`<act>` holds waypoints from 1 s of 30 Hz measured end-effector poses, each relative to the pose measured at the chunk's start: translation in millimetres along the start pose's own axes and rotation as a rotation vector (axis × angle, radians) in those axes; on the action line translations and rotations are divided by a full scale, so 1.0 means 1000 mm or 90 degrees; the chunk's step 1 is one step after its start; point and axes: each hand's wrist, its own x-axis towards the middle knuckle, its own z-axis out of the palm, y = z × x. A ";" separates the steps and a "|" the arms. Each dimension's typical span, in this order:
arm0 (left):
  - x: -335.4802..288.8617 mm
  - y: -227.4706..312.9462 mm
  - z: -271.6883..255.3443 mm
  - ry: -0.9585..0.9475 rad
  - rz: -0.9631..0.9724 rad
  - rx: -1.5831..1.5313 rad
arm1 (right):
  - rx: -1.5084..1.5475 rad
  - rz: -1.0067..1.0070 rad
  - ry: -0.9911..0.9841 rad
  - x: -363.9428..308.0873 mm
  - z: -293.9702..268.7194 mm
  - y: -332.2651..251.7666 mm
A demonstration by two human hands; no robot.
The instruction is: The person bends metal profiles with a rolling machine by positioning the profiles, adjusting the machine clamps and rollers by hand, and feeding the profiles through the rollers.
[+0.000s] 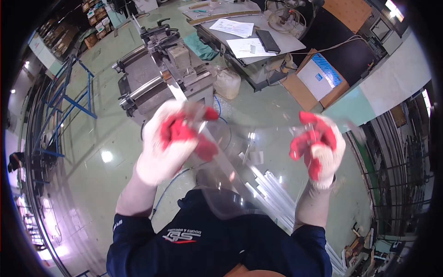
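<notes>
Both hands are raised before my chest in white knit gloves with red-coated fingers. Between them hangs a clear, curved see-through plastic shield (226,196), its rounded lower edge in front of my dark blue shirt. It looks like a face shield, but glare and blur leave its outline faint. My left hand (173,138) is closed on its left upper end, where a blurred greyish piece shows by the fingers. My right hand (320,147) pinches the right upper end with bent fingers, and a blurred clear strip (353,129) sticks out beyond it.
Ahead stands a metal machine (161,74) with rollers. A worktable (254,32) bears papers and a dark case. An open cardboard box (318,76) sits at the right. White profiles (272,194) lie on the floor, a blue frame (69,99) stands left, and racked lengths (397,171) fill the right.
</notes>
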 end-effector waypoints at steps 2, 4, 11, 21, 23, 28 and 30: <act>-0.017 0.009 0.013 0.046 0.018 -0.155 | -0.018 -0.092 0.034 -0.018 0.002 0.004; -0.026 0.015 0.014 0.066 0.058 -0.127 | -0.044 -0.144 0.057 -0.032 -0.003 0.003; -0.032 0.051 0.003 -0.099 0.269 -0.207 | -0.263 -0.316 -0.347 0.004 -0.030 -0.085; -0.023 0.071 -0.016 -0.039 0.255 0.066 | -0.184 -0.311 -0.095 -0.005 -0.012 -0.087; -0.024 0.065 -0.015 -0.074 0.254 0.012 | -0.153 -0.296 0.003 -0.031 0.001 -0.083; -0.026 0.070 -0.024 -0.124 0.257 -0.075 | -0.203 -0.266 0.038 -0.049 0.027 -0.101; -0.015 0.070 -0.033 -0.148 0.276 -0.104 | -0.308 -0.265 -0.008 -0.032 0.024 -0.114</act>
